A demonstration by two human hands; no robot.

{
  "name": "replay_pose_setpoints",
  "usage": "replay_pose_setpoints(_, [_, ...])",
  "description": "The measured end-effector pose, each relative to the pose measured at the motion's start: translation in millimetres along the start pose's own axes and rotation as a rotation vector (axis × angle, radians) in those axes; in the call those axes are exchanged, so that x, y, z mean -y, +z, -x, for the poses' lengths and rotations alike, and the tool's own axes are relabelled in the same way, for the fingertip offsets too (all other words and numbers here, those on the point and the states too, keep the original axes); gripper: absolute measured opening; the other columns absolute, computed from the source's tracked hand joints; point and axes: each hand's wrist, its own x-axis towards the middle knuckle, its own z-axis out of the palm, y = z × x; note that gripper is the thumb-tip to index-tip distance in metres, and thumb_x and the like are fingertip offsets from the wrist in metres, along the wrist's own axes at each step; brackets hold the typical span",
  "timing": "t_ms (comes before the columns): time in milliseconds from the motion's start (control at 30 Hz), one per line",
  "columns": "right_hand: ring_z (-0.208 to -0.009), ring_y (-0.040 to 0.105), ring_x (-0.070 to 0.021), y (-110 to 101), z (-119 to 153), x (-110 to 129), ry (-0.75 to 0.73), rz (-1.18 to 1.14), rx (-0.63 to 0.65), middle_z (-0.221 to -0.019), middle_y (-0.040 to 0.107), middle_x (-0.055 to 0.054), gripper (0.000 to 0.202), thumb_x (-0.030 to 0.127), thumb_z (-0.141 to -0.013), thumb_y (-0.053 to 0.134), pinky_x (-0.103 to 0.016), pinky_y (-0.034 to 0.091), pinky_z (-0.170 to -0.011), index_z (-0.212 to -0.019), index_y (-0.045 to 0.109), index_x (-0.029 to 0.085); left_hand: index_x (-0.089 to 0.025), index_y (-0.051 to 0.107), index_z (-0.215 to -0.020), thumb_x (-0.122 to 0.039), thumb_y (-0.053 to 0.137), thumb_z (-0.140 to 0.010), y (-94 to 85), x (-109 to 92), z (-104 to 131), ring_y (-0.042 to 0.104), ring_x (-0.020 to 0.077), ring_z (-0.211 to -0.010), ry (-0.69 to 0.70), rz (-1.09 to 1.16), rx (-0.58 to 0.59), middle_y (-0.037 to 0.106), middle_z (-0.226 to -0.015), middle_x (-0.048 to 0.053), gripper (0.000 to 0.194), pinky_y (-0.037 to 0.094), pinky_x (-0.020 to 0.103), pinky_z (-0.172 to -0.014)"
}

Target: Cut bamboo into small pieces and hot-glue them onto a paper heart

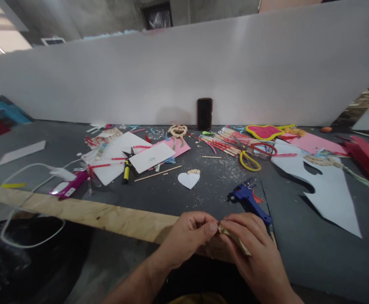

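Observation:
My left hand (pixel 195 236) and my right hand (pixel 250 240) meet at the table's front edge. Between their fingertips is a small pale piece (pixel 221 229), partly hidden by the fingers. A light strip (pixel 241 246) shows under my right hand's fingers. Beyond the hands, a white paper heart (pixel 189 180) lies on the dark table, with small beige pieces (pixel 193 172) along its upper right edge. The blue glue gun (pixel 249 201) rests just beyond my right hand.
Scissors with yellow and red handles (pixel 250 161), sticks (pixel 224 145) and a phone (pixel 204 114) stand or lie farther back. Black-yellow pliers (pixel 126 170), white card (pixel 152 157) and a magenta power strip (pixel 72 184) are left. Cut white board (pixel 333 190) lies right.

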Motion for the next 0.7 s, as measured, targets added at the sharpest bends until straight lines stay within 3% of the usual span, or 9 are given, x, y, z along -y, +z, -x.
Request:
replay_pose_setpoints(267, [-0.088,0.058,-0.0182,-1.4,0.5,2.2,0.042,-0.024,0.031,-0.093,0.064,-0.006,0.022,0.022,-0.081,0.059,-0.033,0.049,-0.076,-0.103,0.059,0.021,-0.010,0.062,-0.068,-0.037,0.071,-0.072,0.0,6.0,2.3,0.046,0.0063,-0.055,-0.126,0.216,0.039,0.053,-0.060,-0.002,0.028,0.038,0.020,-0.057])
replay_pose_setpoints(467, [-0.084,0.059,-0.0177,-1.6,-0.7,3.5,0.028,-0.056,0.062,-0.088,0.065,-0.005,0.017,0.019,-0.083,0.056,-0.033,0.050,-0.073,-0.099,0.060,0.022,-0.011,0.063,-0.072,-0.034,0.074,-0.069,2.4,6.3,2.1,0.054,0.0081,-0.060,-0.129,0.274,0.036,0.062,-0.067,0.001,0.026,0.041,0.021,-0.063])
replay_pose_setpoints(700, [-0.084,0.059,-0.0168,-1.4,-0.6,3.5,0.026,-0.071,0.066,-0.088,0.065,-0.005,0.016,0.018,-0.083,0.056,-0.032,0.050,-0.073,-0.099,0.059,0.021,-0.011,0.064,-0.073,-0.036,0.074,-0.069,4.0,5.4,3.8,0.054,0.0079,-0.061,-0.120,0.253,0.032,0.063,-0.067,0.000,0.027,0.041,0.020,-0.064])
